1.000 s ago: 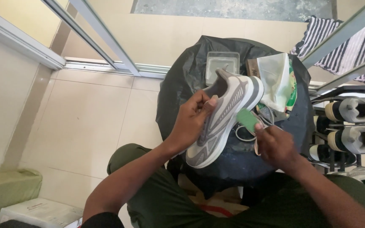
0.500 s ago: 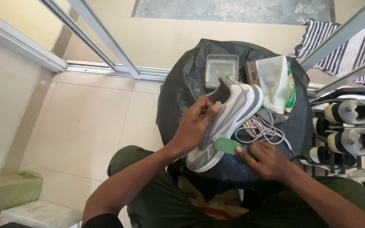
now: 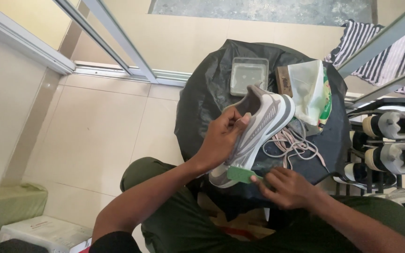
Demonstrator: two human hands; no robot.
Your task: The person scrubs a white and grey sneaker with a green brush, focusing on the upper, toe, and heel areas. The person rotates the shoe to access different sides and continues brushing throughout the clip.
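My left hand (image 3: pixel 222 136) grips a grey and white sneaker (image 3: pixel 258 130) by its upper side, holding it tilted above a round table covered in black plastic (image 3: pixel 202 100). My right hand (image 3: pixel 288 186) holds a small green pad (image 3: pixel 241 174) against the sole edge near the shoe's lower end. Pinkish laces (image 3: pixel 292 143) lie loose on the plastic just right of the shoe.
On the table's far side stand a clear square tub (image 3: pixel 249 76), a brown brush (image 3: pixel 284 81) and a pale plastic bag (image 3: pixel 311 91). A shoe rack with sneakers (image 3: pixel 392 140) is at right, a striped cloth (image 3: pixel 376 47) above it. Boxes (image 3: pixel 43 232) sit at lower left.
My right hand moved the green pad from the middle of the shoe's side down to its lower end. The shoe tilted slightly, uncovering the laces.
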